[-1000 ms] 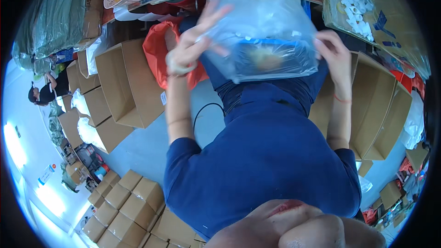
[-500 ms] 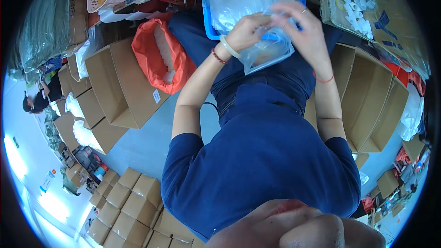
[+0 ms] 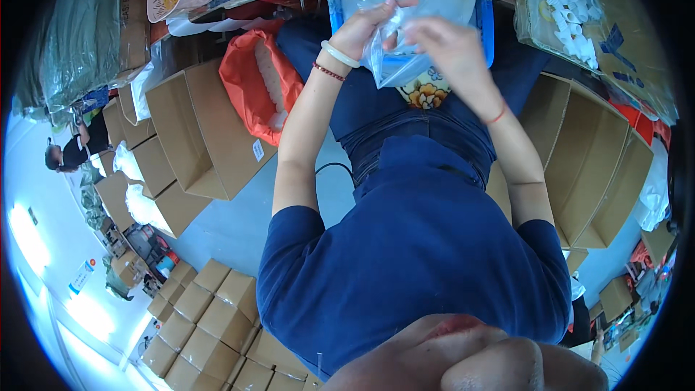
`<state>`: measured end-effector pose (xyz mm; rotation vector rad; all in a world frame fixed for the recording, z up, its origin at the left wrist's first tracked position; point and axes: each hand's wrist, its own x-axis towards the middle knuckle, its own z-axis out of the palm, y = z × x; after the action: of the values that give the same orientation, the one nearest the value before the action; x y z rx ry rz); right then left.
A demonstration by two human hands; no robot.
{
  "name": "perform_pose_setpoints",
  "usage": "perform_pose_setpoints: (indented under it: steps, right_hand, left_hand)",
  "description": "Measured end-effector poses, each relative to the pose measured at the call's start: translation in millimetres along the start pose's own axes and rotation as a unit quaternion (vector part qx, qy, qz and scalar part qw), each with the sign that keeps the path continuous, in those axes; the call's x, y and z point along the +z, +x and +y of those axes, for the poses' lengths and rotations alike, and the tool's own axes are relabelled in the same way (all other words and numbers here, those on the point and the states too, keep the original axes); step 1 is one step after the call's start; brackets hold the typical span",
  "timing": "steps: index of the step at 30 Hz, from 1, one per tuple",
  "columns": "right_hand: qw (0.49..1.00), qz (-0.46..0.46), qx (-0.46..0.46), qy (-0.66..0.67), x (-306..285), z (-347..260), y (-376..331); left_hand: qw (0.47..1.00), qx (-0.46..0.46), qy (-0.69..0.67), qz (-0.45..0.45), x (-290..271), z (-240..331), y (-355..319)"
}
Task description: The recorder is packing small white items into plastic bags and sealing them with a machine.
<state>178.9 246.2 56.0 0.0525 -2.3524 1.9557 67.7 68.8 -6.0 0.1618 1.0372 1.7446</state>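
From the head camera, both hands are up in front of the person's chest, over the lap. The left hand (image 3: 365, 29) pinches the top edge of a small clear plastic bag (image 3: 398, 58) with its fingers closed on it. It looks like it holds the bag up so the mouth stays easy to reach. The right hand (image 3: 449, 47) is on the other side of the same bag, fingers bent and closed on the plastic, maybe to press or pull the top. So the bag sits right between the two hands, touching both.

Under the hands is a blue tray (image 3: 483, 25) with more clear plastic in it, close by so things are easy to grab. An orange bag (image 3: 257, 90) full of white bits stands open in a cardboard box (image 3: 195, 130) on the person's left. A bag of white parts (image 3: 572, 7) lies on the table to the right.
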Motion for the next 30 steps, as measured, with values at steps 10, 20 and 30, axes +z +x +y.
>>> perform_pose_setpoints:
  steps: [10,20,30]
  right_hand:
    - [0.956,0.13,-0.118,-0.234,-11,22,-34]
    - [0.923,0.172,0.224,0.262,-19,168,26]
    - [0.974,0.207,0.003,0.091,-2,77,5]
  left_hand:
    - [0.502,0.341,0.795,0.026,49,7,-16]
    - [0.441,0.449,0.765,0.139,28,-20,-1]
    - [0.959,0.247,0.116,0.073,29,-10,31]
